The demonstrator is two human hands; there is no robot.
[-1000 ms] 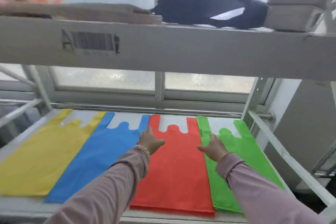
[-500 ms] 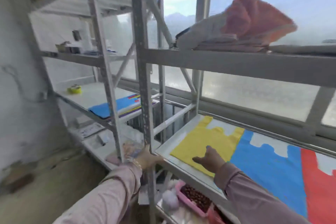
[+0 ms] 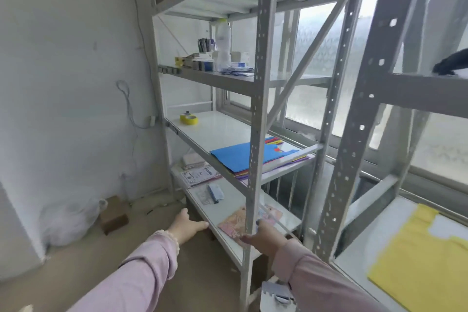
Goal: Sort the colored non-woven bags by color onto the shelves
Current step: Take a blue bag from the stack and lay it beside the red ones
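A stack of mixed colored non-woven bags (image 3: 238, 157) with a blue one on top lies on the middle shelf of the left rack (image 3: 215, 129). A yellow bag (image 3: 425, 263) lies flat on the right rack's shelf (image 3: 354, 256) at the lower right. My left hand (image 3: 186, 227) is open and empty, in front of the left rack's low shelf. My right hand (image 3: 263, 237) is open and empty too, next to the rack's front post (image 3: 255, 134) at that low shelf's front edge. Both hands are below the stack.
The low shelf holds papers (image 3: 200, 176), a small card (image 3: 215, 192) and a pink patterned packet (image 3: 235, 223). A yellow tape roll (image 3: 189, 119) sits on the middle shelf. Boxes and a bottle (image 3: 224, 43) stand higher up. A white plastic sack (image 3: 68, 220) and a cardboard box (image 3: 114, 215) lie on the floor.
The view has swung left from the sorted yellow, blue, red and green bags to the left rack. Both hands left the red bag and now hang empty near the low shelf.
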